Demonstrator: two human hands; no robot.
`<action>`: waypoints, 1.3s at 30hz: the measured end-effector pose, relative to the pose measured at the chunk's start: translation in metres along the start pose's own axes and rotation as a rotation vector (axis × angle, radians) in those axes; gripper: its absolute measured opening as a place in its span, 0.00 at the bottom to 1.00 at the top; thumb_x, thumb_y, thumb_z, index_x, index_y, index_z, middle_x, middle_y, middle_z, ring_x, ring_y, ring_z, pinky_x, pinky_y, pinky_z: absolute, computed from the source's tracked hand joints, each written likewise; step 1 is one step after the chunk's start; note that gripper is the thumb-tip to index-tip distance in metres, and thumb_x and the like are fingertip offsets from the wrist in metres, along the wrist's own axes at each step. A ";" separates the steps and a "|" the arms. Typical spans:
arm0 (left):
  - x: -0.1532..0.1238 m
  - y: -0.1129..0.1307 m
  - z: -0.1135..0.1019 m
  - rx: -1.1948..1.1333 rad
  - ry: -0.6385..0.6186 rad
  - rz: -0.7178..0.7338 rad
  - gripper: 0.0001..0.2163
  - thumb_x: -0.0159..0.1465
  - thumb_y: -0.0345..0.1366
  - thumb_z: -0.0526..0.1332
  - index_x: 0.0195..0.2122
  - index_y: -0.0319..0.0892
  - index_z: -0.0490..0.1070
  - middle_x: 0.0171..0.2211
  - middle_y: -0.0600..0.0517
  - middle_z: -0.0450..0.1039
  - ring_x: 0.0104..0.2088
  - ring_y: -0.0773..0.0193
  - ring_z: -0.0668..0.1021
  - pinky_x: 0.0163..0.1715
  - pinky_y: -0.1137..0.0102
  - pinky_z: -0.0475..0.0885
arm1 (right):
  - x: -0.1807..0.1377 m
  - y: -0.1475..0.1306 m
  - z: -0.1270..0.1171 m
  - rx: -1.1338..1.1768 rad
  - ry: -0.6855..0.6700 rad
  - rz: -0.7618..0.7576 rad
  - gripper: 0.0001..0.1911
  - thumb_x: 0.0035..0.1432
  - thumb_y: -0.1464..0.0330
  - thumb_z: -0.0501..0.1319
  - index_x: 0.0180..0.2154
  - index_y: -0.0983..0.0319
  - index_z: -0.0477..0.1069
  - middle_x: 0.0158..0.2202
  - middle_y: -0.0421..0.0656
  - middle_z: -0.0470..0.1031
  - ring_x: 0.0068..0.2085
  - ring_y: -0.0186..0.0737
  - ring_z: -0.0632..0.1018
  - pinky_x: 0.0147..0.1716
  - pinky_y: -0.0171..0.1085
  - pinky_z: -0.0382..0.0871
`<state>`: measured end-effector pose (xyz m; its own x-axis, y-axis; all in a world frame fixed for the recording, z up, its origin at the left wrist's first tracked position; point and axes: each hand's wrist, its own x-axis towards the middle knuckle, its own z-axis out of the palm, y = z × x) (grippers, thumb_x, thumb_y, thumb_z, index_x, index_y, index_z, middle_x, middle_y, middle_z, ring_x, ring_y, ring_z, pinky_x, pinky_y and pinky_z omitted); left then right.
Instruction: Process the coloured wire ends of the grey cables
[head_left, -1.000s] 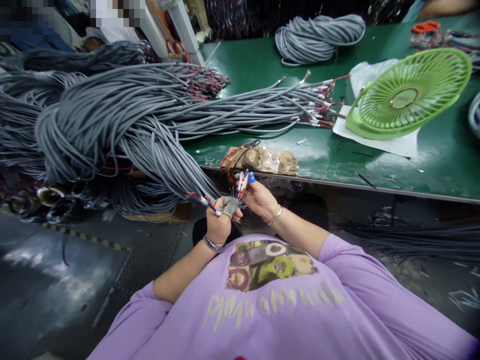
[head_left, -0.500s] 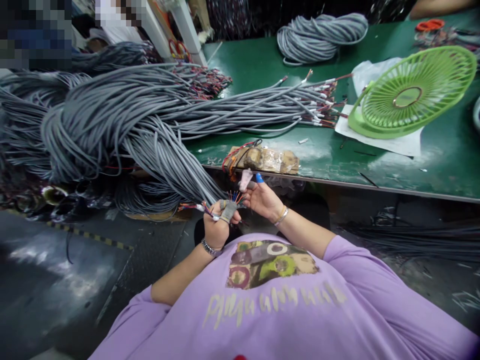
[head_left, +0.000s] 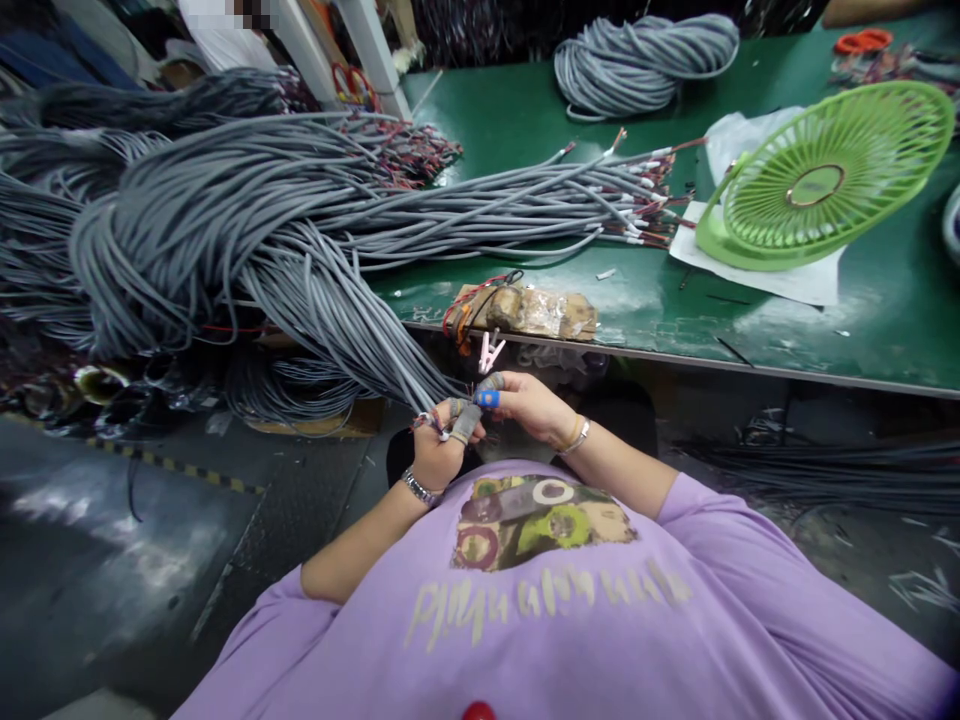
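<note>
My left hand (head_left: 440, 455), with grey wrapping on its thumb, is closed around the end of a grey multi-core cable (head_left: 412, 375). Small coloured wire ends show beside its fingers. My right hand (head_left: 536, 408) meets it, thumb and forefinger pressed together at the cable's wire tips; a blue wrap covers one fingertip and a grey one another. What exactly lies in that pinch is too small and covered to make out. Just above the right hand, at the table edge, is a pink clip (head_left: 490, 353), apart from the fingers.
A large heap of grey cables (head_left: 202, 210) lies to the left and across the green table (head_left: 645, 320). A taped wooden block (head_left: 536, 310) with red and black leads sits at the front edge. A green fan (head_left: 825, 180) stands right; a cable coil (head_left: 645, 65) lies behind.
My right hand has come down and left, away from the pink clip, and its raised fingers have closed at the wire tips. My left hand stays on the cable.
</note>
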<state>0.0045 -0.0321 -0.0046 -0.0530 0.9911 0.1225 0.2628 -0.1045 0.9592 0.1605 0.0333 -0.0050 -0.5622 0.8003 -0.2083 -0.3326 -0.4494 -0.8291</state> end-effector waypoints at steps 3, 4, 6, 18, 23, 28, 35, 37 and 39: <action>0.004 0.000 -0.003 0.060 -0.091 -0.016 0.09 0.60 0.37 0.64 0.24 0.40 0.74 0.21 0.51 0.76 0.21 0.67 0.77 0.24 0.73 0.73 | -0.001 0.001 0.004 -0.045 0.020 -0.063 0.17 0.37 0.61 0.75 0.25 0.65 0.73 0.22 0.37 0.71 0.24 0.28 0.67 0.25 0.31 0.61; 0.005 0.001 -0.004 0.075 -0.126 -0.019 0.09 0.59 0.37 0.64 0.24 0.40 0.74 0.21 0.51 0.76 0.21 0.66 0.77 0.24 0.73 0.73 | -0.001 0.001 0.004 -0.059 0.013 -0.074 0.17 0.38 0.61 0.75 0.25 0.65 0.73 0.22 0.37 0.71 0.24 0.29 0.67 0.25 0.32 0.61; 0.008 0.004 -0.007 0.089 -0.185 -0.028 0.11 0.60 0.37 0.64 0.22 0.40 0.74 0.21 0.50 0.76 0.21 0.66 0.77 0.24 0.73 0.73 | -0.002 0.002 0.004 -0.083 0.002 -0.086 0.17 0.39 0.60 0.74 0.26 0.65 0.74 0.23 0.38 0.72 0.24 0.29 0.67 0.25 0.32 0.61; 0.006 0.016 0.000 -0.206 0.067 -0.095 0.14 0.60 0.43 0.64 0.21 0.40 0.72 0.17 0.52 0.73 0.17 0.69 0.72 0.19 0.74 0.68 | 0.019 0.002 -0.012 0.324 0.237 0.092 0.15 0.52 0.58 0.66 0.28 0.63 0.70 0.24 0.37 0.70 0.23 0.28 0.66 0.25 0.31 0.64; 0.015 0.021 0.006 -0.250 0.091 -0.128 0.13 0.58 0.42 0.65 0.21 0.40 0.71 0.16 0.54 0.72 0.16 0.70 0.71 0.17 0.75 0.67 | 0.030 -0.004 -0.007 0.205 0.124 -0.024 0.23 0.54 0.48 0.63 0.31 0.63 0.73 0.26 0.39 0.71 0.24 0.30 0.66 0.25 0.32 0.62; 0.022 0.019 0.011 -0.272 0.090 -0.157 0.13 0.58 0.43 0.65 0.22 0.40 0.71 0.16 0.54 0.72 0.15 0.71 0.71 0.17 0.76 0.68 | 0.038 0.005 -0.001 0.111 0.246 -0.225 0.28 0.50 0.43 0.63 0.26 0.63 0.72 0.22 0.38 0.68 0.25 0.30 0.65 0.26 0.32 0.61; 0.024 0.011 0.015 -0.224 0.061 -0.142 0.14 0.59 0.43 0.65 0.22 0.40 0.72 0.17 0.54 0.72 0.16 0.70 0.73 0.18 0.76 0.69 | 0.048 0.002 0.002 0.424 0.173 -0.038 0.25 0.49 0.46 0.66 0.30 0.63 0.74 0.24 0.39 0.70 0.25 0.31 0.67 0.27 0.33 0.63; 0.025 0.009 0.016 -0.204 0.038 -0.146 0.14 0.59 0.43 0.65 0.22 0.39 0.72 0.17 0.53 0.72 0.16 0.70 0.73 0.18 0.76 0.69 | 0.049 0.002 0.003 0.447 0.187 -0.040 0.25 0.49 0.47 0.67 0.30 0.64 0.74 0.23 0.39 0.71 0.26 0.32 0.68 0.28 0.32 0.63; 0.026 0.008 0.016 -0.191 0.017 -0.155 0.14 0.59 0.43 0.65 0.21 0.39 0.71 0.17 0.53 0.72 0.16 0.70 0.73 0.18 0.76 0.69 | 0.048 0.003 0.004 0.456 0.174 -0.045 0.25 0.50 0.47 0.66 0.31 0.64 0.74 0.23 0.39 0.71 0.26 0.31 0.69 0.27 0.32 0.64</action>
<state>0.0203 -0.0054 0.0021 -0.0954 0.9951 -0.0274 0.0631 0.0335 0.9974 0.1292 0.0691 -0.0156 -0.4177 0.8601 -0.2930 -0.6736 -0.5095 -0.5354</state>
